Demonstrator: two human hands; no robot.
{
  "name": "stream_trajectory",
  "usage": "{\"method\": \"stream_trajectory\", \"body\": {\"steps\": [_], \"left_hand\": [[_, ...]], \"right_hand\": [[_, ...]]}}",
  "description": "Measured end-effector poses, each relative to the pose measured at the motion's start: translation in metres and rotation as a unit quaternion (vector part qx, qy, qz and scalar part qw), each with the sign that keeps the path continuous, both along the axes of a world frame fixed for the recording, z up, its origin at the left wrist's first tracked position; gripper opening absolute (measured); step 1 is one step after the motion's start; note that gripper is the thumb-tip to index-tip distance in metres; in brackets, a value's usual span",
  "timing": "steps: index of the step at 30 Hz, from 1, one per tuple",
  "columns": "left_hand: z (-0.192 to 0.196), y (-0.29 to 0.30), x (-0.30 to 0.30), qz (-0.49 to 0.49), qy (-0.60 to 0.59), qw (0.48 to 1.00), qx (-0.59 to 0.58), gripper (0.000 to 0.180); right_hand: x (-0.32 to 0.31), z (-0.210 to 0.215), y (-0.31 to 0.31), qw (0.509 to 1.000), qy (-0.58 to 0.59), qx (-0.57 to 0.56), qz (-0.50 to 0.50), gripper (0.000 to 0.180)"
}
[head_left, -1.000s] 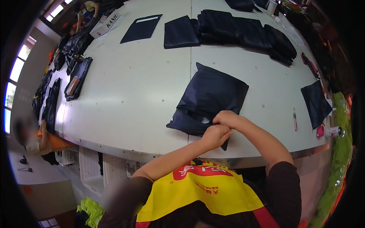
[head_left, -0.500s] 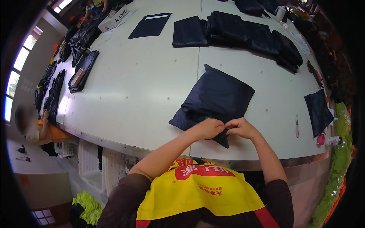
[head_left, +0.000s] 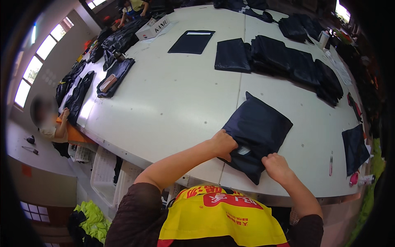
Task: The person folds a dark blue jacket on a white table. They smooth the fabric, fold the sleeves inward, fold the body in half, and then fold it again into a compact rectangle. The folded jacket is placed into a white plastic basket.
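Observation:
A dark navy fabric pouch [head_left: 260, 123] lies at an angle on the white table, close to its front edge. My left hand [head_left: 224, 145] grips the left side of its near end, fingers closed on the cloth. On the near right edge, my right hand [head_left: 277, 166] pinches the fabric in a closed grip. Between the two hands a small pale, shiny patch [head_left: 243, 150] shows at the cloth; what it is I cannot make out. My fingertips are partly hidden in the folds.
Folded dark fabric pieces [head_left: 273, 53] lie in a row beyond the pouch. A flat dark pouch [head_left: 191, 42] lies farther left. Thread snips [head_left: 331, 165] and another dark piece [head_left: 354, 149] are at right. A co-worker [head_left: 53, 123] sits left, by white baskets [head_left: 103, 175].
My hands have moved apart, from together at the pouch's near edge to its two sides. The pale patch now shows between them. The whole view has shifted.

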State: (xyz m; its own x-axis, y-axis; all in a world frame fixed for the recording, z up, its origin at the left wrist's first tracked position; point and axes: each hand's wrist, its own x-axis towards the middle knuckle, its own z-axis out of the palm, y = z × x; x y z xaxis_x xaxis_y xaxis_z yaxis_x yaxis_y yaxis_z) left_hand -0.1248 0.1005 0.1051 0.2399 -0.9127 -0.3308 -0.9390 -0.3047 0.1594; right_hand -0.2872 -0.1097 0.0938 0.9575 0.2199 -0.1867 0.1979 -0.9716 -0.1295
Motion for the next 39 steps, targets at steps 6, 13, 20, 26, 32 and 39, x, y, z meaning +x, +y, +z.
{"method": "stream_trajectory", "body": {"steps": [6,13,20,26,32,39], "left_hand": [[-0.003,0.005,0.003,0.062,0.108,0.988,-0.095,0.038],[-0.042,0.01,0.008,-0.012,0.225,0.914,-0.338,0.019],[-0.049,0.019,0.004,0.169,0.253,0.921,-0.242,0.028],[-0.065,0.024,0.001,0.101,0.282,0.895,-0.331,0.021],[-0.068,0.031,-0.01,0.096,0.243,0.875,-0.408,0.014],[-0.057,0.023,-0.01,0.052,0.196,0.881,-0.428,0.011]], "right_hand": [[0.016,0.003,-0.031,0.95,0.184,0.228,-0.108,0.022],[-0.022,-0.053,-0.019,0.969,-0.014,0.223,-0.104,0.03],[0.0,-0.003,-0.039,0.81,0.187,0.491,-0.26,0.012],[0.032,0.009,0.007,0.542,0.171,0.74,-0.36,0.014],[0.04,0.01,0.008,0.807,0.009,0.498,-0.318,0.023],[0.016,-0.03,0.022,0.921,-0.068,0.358,-0.134,0.018]]}}
